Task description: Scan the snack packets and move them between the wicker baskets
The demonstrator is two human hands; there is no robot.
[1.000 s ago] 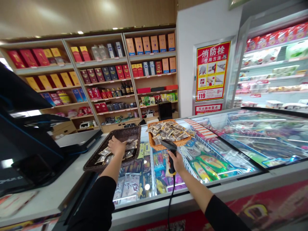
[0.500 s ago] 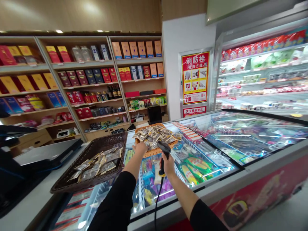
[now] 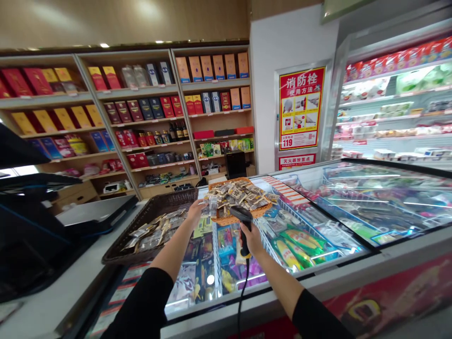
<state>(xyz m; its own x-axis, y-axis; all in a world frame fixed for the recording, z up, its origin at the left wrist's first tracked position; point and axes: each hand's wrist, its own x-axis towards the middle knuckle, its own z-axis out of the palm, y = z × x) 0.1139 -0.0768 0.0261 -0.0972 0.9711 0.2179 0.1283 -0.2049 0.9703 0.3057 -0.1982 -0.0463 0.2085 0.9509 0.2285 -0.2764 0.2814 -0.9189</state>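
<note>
While left grip (image 3: 195,211) pinches a packet (image 3: 213,206), right grip (image 3: 252,239) holds a scanner (image 3: 242,215)

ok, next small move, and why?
Probably bring the clear sachet at the left hand's fingertips toward the handheld barcode scanner: the right hand grips it by the handle, its head close by, at the orange wicker basket's near rim.

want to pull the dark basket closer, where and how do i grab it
Probably by the near rim of the dark basket, coming from the side nearest you, pinching over it: that raised wall faces you, and the packets lie inside, clear of its top.
</note>
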